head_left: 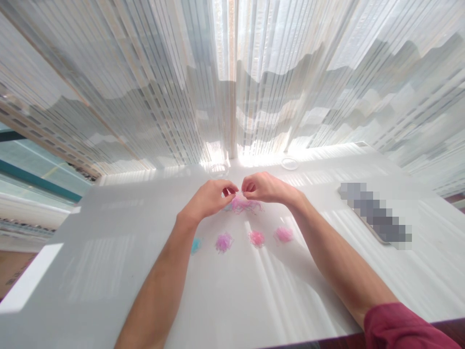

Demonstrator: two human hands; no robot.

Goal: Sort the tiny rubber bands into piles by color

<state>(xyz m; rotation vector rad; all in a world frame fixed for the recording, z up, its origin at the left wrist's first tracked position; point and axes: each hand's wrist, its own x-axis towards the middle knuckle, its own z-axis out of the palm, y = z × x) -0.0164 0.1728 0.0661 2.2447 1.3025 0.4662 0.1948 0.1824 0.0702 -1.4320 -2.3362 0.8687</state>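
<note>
Over the middle of the white table, my left hand [212,196] and my right hand [265,188] meet almost fingertip to fingertip. Each is closed in a pinch; whatever sits between the fingers is too small to name. Just beneath them lies a loose tangle of thin pink and purple loops or strands [245,205], with a bit of blue at its left. Nearer to me, smaller heaps are set apart in a row: a blue heap [195,245] partly behind my left forearm, a purple heap [224,242], a red-pink heap [256,238] and a pink heap [284,235].
Two clear round dishes, a left dish [219,169] and a right dish [289,164], stand at the table's far edge by a sheer striped curtain [232,77]. A flat phone-like object [374,213], pixelated, lies to the right. Sunlight stripes the white table [98,261].
</note>
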